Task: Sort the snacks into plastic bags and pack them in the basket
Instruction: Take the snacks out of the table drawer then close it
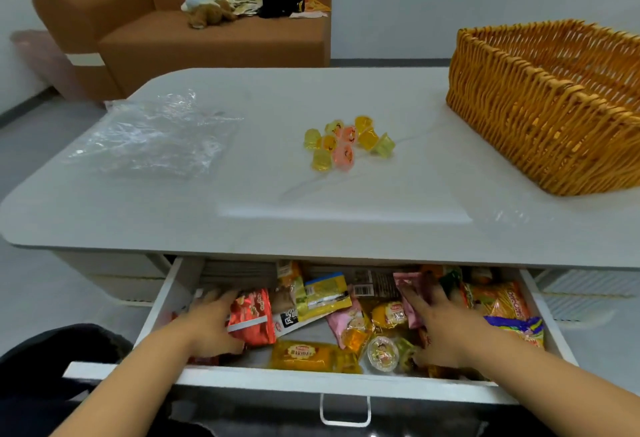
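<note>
Fingers, left hand: spread and lying flat in the open drawer's left part, tips near a grey box; the thumb side touches a red snack packet. Whether they grip it cannot be told.
Fingers, right hand: stretched forward and slightly apart over the drawer's right part, tips on a pink packet; no curl around anything shows.
Drawer: pulled out under the desk's near edge, white front with a metal handle, filled with mixed snack packets.
Snacks in drawer: a yellow cake packet at the near wall, a round clear jelly cup beside it, an orange bag at the right wall. Those at the back are cut off by the desk top; most labels are too blurred to read.
Hidden: both palms face down, so what lies under them cannot be seen.
Desk: white, rounded corners.
Jelly cups: a small cluster, yellow and pink, at mid-desk, well apart from both hands.
Plastic bags: clear, crumpled, at the desk's left edge; their number is hard to make out. Another clear sheet glints faintly near the right near edge.
Basket: wicker, at the far right corner, cut off by the frame; its inside shows only partly.
Beyond: a brown sofa carrying a plush toy, papers and a black bag.
</note>
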A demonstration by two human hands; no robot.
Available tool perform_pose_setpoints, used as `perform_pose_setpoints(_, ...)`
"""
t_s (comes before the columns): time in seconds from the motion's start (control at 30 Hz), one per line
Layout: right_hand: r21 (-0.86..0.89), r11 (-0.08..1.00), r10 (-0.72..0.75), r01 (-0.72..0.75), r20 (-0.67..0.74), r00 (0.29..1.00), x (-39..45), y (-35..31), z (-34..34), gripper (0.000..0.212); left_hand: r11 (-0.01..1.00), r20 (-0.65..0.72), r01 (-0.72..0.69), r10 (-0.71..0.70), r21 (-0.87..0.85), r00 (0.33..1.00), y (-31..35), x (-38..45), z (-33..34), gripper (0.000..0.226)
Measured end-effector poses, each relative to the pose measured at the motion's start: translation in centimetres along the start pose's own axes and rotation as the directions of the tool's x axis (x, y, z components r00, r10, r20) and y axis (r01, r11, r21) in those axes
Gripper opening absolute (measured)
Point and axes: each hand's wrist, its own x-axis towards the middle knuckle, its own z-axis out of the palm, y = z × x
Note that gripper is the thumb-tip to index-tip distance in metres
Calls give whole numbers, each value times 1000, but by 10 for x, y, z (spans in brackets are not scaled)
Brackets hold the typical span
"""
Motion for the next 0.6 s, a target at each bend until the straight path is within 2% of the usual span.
perform_pose_setpoints(0.07, -34, 999, 35, -37, -36, 999, 4, -3, 2, 104, 995, 16, 60, -62, 80, 998, -5, 1, 0, 108)
perform_pose_setpoints(0.17, -93, 995, 33, -42, -102, 994, 8, -7, 8, 92, 982, -57, 31, -21, 184, 998, 1, 1, 1, 87)
perform_pose_setpoints(0.3, -155, 988, -3, -26, -185, 983, 7, -7, 6, 76, 990, 98, 22, -36, 140, 994, 11, 0, 3, 65)
perform_pose_setpoints(0.4, -135, 990, 13, -47, -248, 969, 6, -8, 4, 64, 992, 131, 58, -73, 116, 989, 12, 0, -1, 59)
perform_pose_setpoints(0.6, -162, 986, -8, -38, -272, 962, 4, -11, 2, 58, 985, 221, 117, -143, 126, 965, 14, 0, -4, 49)
